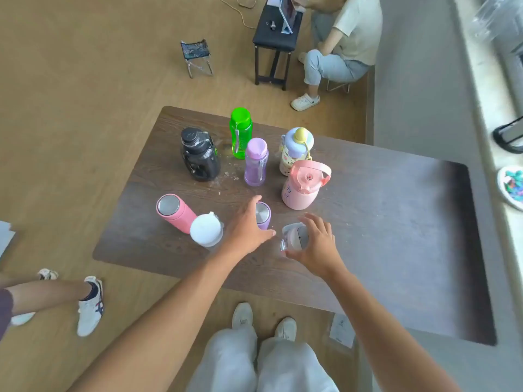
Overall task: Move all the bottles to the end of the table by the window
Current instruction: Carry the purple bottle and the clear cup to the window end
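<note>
Several bottles stand on the left half of the dark wooden table (396,222): black (199,157), green (240,131), lilac (256,162), pastel with a yellow knob (295,148), pink with a handle (302,183), pink steel-capped (174,212), and white-lidded (206,230). My left hand (244,226) is spread around a small purple steel-capped bottle (263,215), thumb and fingers apart on either side of it. My right hand (317,246) curls over the lid of a clear bottle (294,237), thumb and fingers on its rim.
The window sill (486,89) runs along the right, with a bowl of coloured bits (512,185) on it. A seated person (348,43) and a black stool (276,38) are beyond the table. Another person's legs (56,295) stand at the left.
</note>
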